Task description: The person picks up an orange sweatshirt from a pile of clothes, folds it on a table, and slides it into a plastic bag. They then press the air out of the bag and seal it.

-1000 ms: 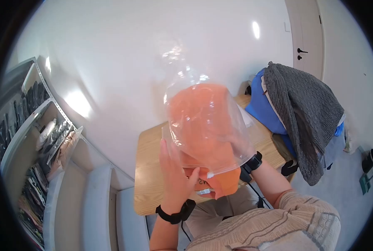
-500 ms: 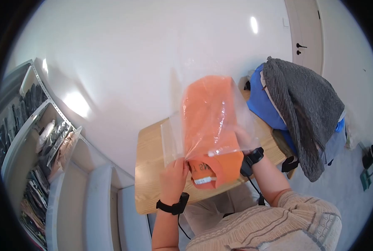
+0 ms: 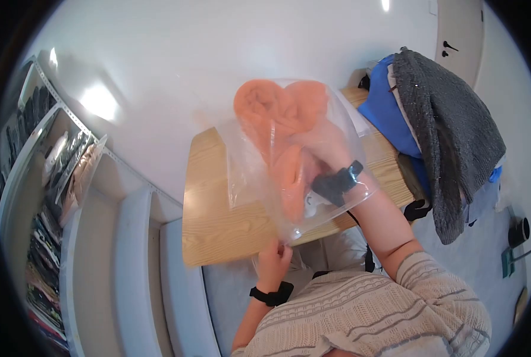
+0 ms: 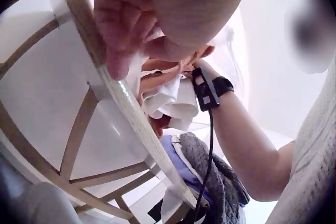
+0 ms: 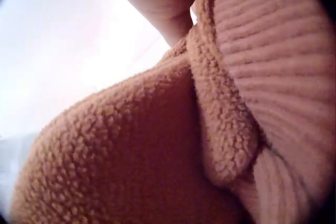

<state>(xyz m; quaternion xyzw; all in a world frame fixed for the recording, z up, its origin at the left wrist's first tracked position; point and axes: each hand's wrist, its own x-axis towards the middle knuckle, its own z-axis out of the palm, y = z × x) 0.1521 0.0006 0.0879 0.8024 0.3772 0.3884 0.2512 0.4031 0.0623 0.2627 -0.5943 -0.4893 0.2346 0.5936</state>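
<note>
An orange fleece garment (image 3: 265, 113), rolled and folded, lies inside a clear plastic bag (image 3: 354, 143) above the table. My right hand (image 3: 325, 143) reaches into the bag and grips the garment; its fingers are partly hidden by cloth. With curled fingers my left hand (image 3: 274, 262) pinches the bag's edge near the table's front. In the left wrist view the left hand (image 4: 157, 14) is close to the table edge, and a white piece hangs below the orange cloth (image 4: 163, 77). Fleece (image 5: 79, 166) and ribbed cloth (image 5: 283, 61) fill much of the right wrist view.
Under the bag stands a wooden table (image 3: 218, 226). A grey knitted cloth (image 3: 450, 137) and blue clothing (image 3: 384, 119) are heaped at its right. On the left are shelves with bagged clothes (image 3: 51, 256). A door (image 3: 461, 41) is at the far right.
The bag has come down over the right wrist and the garment sits wholly behind the plastic. My left hand has moved down and right, toward the body. The head view has shifted.
</note>
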